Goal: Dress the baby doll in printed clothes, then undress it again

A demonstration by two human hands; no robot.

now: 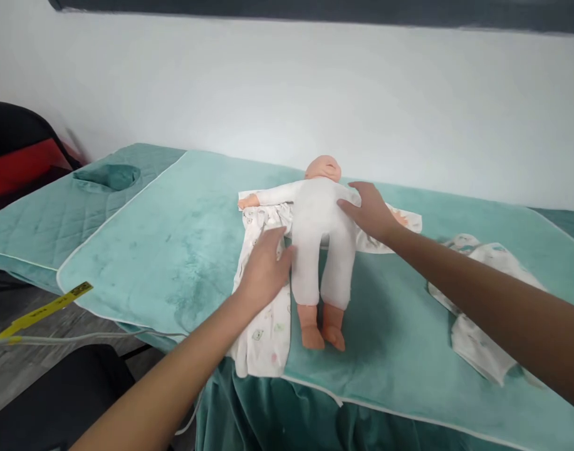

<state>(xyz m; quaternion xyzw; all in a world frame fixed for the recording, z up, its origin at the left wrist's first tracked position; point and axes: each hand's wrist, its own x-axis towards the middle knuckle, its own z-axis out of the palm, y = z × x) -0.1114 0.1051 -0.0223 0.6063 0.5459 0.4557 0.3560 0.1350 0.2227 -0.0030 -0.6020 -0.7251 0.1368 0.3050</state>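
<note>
A baby doll (321, 232) in a white bodysuit lies on its back on a teal mat (174, 250), head toward the wall. Under and beside it lies a white patterned baby garment (263, 332), spread open. My left hand (264, 266) rests flat on that garment, fingers stretched, touching the doll's left side at the hip. My right hand (369, 210) lies open on the doll's other side near the chest and arm, fingers spread over the white fabric.
A second crumpled white patterned cloth (479, 307) lies on the mat to the right. The padded table has a face hole (109, 176) at the far left. A dark chair with red fabric (19, 163) stands left. A yellow tag (47, 308) and cable hang off the left edge.
</note>
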